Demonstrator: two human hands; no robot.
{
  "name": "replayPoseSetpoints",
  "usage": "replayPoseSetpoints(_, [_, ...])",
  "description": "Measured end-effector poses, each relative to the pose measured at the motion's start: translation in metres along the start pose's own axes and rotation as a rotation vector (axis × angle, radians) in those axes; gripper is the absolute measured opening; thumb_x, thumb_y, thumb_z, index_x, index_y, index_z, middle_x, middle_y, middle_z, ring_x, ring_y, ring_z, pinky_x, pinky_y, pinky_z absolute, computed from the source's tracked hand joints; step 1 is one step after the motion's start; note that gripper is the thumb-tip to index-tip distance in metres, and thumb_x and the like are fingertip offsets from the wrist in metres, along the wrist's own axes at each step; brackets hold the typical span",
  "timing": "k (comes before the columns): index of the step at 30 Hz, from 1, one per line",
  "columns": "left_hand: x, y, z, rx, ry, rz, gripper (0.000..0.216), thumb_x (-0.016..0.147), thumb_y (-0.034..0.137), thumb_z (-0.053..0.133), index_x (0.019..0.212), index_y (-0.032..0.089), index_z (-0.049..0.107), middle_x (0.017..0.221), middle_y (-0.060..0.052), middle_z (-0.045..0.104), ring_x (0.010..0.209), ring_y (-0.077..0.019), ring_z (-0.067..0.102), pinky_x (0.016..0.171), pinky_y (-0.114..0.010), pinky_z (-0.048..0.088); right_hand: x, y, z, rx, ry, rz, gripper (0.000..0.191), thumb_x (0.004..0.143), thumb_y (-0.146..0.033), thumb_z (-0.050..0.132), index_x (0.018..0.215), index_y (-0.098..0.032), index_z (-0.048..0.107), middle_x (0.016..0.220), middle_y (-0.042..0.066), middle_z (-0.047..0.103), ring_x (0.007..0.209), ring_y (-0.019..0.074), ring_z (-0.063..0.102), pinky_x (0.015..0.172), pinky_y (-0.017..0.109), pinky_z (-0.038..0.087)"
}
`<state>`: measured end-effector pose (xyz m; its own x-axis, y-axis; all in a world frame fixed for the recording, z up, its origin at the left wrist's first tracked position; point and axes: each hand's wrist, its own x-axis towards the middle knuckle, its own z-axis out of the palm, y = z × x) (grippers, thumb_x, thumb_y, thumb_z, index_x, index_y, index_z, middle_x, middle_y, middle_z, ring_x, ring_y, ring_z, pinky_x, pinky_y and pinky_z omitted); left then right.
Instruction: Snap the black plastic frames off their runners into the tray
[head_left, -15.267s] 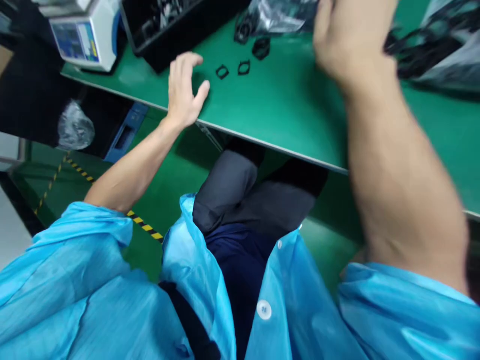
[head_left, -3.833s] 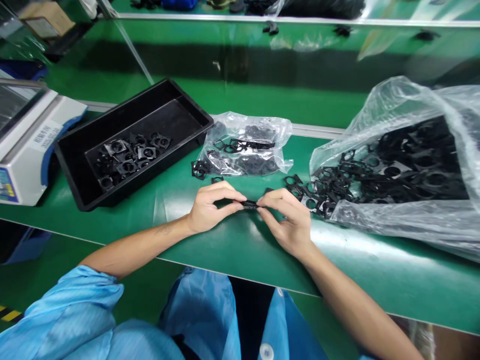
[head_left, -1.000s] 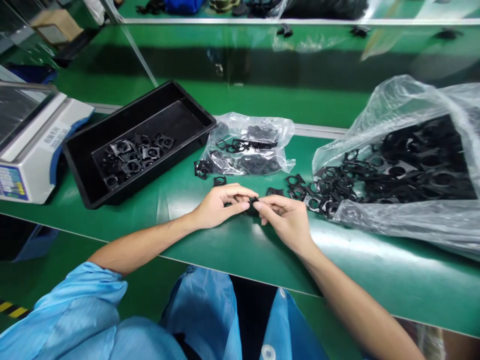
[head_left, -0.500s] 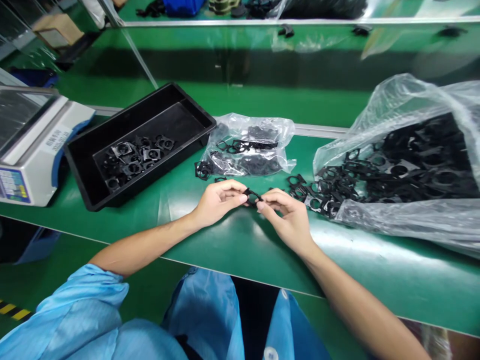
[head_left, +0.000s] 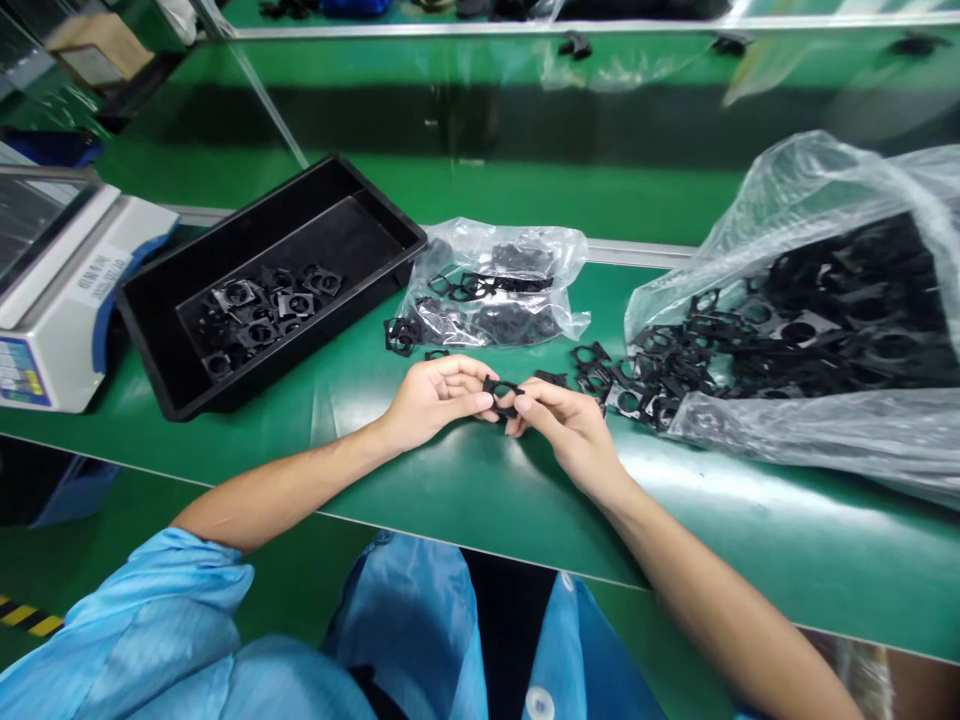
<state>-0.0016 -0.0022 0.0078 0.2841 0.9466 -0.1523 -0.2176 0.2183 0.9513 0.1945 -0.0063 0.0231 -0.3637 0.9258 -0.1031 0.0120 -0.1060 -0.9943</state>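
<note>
My left hand (head_left: 435, 398) and my right hand (head_left: 564, 428) meet over the green table (head_left: 465, 480), both pinching one small black plastic ring part (head_left: 501, 390) between thumb and fingertips. The part is held just above the table surface, face up, with its round hole showing. A little beyond my hands lie loose black parts (head_left: 551, 378). A small clear bag of black rings (head_left: 495, 290) lies behind them, and a large clear bag of black frame parts (head_left: 817, 320) spills open at the right.
A black tray (head_left: 187, 380) holding several assembled black parts sits at the left. A white weighing scale (head_left: 60, 290) stands at the far left edge. A second green bench (head_left: 525, 60) runs across the back. My blue gown sleeves fill the foreground.
My hands have turned the black part so that its hole faces up. They stay in the same spot over the table; the view has shifted slightly.
</note>
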Motion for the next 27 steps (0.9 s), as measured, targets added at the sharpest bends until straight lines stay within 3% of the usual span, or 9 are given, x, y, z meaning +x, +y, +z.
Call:
replayPoseSetpoints(10, [0.0041,-0.0023,-0.0042,0.005,-0.001,-0.008,0.035,0.067,0.033,0.09,0.09,0.012,0.074,0.085,-0.007,0.079,0.079,-0.0188,0.076,0.08,-0.029,0.061,-0.0007,0.002,0.001,-0.032,0.036,-0.027,0.041,0.086,-0.061,0.067,0.081,-0.02,0.073,0.074,0.002,0.065,0.063,0.0138,0.061,0.068,0.03,0.054])
replayPoseSetpoints(18, [0.0025,-0.0022,-0.0036,-0.086,-0.032,-0.078,0.037,0.066,0.032,0.091,0.091,0.011,0.074,0.082,-0.007,0.079,0.072,-0.018,0.076,0.073,-0.029,0.063,-0.0007,0.0005,-0.0009,0.073,-0.039,0.02,0.039,0.087,-0.056,0.068,0.087,-0.018,0.077,0.07,0.002,0.065,0.063,0.0141,0.062,0.067,0.029,0.054])
replayPoseSetpoints(27, [0.0038,-0.0005,-0.0036,-0.059,-0.048,-0.083,0.033,0.068,0.036,0.089,0.086,0.011,0.076,0.082,-0.008,0.079,0.073,-0.0176,0.075,0.075,-0.03,0.062,-0.0011,0.0004,-0.0012,-0.029,-0.031,0.0,0.043,0.089,-0.06,0.064,0.078,-0.019,0.072,0.066,0.002,0.065,0.065,0.0154,0.062,0.07,0.03,0.053])
